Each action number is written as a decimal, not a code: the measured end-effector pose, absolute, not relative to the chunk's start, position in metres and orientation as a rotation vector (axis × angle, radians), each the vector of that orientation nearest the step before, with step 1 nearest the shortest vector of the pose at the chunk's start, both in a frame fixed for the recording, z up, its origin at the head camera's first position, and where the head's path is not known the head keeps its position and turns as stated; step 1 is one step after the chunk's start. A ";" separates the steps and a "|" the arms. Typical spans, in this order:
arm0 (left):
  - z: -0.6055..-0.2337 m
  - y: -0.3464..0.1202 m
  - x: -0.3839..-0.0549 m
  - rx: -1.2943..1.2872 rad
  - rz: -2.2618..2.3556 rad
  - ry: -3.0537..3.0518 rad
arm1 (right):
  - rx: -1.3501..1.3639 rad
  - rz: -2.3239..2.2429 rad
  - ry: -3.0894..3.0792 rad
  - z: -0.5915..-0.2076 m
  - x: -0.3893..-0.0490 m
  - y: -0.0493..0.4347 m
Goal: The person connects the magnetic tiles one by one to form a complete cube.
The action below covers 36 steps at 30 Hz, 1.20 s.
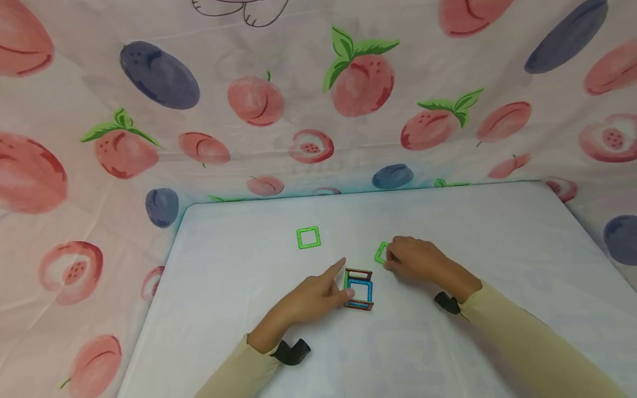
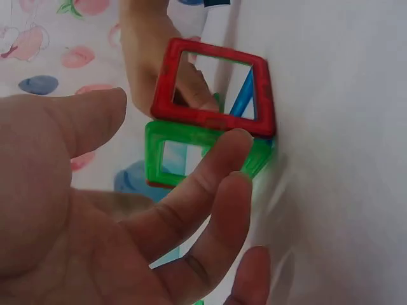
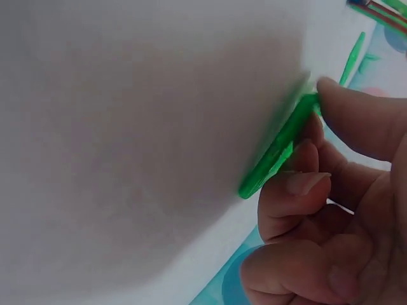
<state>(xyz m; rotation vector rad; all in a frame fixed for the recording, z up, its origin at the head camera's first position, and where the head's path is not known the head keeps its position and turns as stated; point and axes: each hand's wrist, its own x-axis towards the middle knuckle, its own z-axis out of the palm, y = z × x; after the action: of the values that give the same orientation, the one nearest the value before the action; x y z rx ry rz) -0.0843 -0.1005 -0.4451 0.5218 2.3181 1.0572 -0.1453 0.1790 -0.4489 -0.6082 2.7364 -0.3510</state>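
My left hand [image 1: 313,298] is at a small box-like build of magnetic tiles, its index finger extended and thumb overlapping the build in the head view. The build has a blue square tile [image 1: 370,290] lying flat, with red tiles [image 2: 164,89] standing at two sides and a green tile [image 2: 153,152] on the left. In the left wrist view, relaxed fingertips lie right at the red and green tiles. Off to the right, my right hand [image 1: 418,260] pinches another green square tile [image 3: 273,152] by one edge between thumb and fingers, close over the table.
A loose green square tile [image 1: 299,239] lies on the white table [image 1: 239,249] behind the build. Fruit-print cloth [image 1: 209,121] hangs at the back and sides, meeting the table's far edge.
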 end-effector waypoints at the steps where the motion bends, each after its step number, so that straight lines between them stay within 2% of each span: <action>1: -0.445 -0.100 -0.084 0.544 1.043 2.316 | -0.596 -0.378 2.741 -0.449 -0.144 0.180; 9: -0.447 -0.097 -0.081 0.615 0.982 2.343 | -0.524 -0.783 2.655 -0.444 -0.125 0.181; 16: -0.450 -0.095 -0.081 0.631 1.014 2.341 | -0.356 -1.030 2.458 -0.439 -0.104 0.178; 36: -0.455 -0.092 -0.080 0.545 1.100 2.292 | -0.381 -1.187 2.238 -0.444 -0.087 0.166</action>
<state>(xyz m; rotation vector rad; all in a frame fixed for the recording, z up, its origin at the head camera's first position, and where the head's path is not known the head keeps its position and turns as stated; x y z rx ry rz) -0.0802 -0.0922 -0.4552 0.5454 2.2921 1.0995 -0.0868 0.1661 -0.4436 -0.3814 2.2376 -1.1868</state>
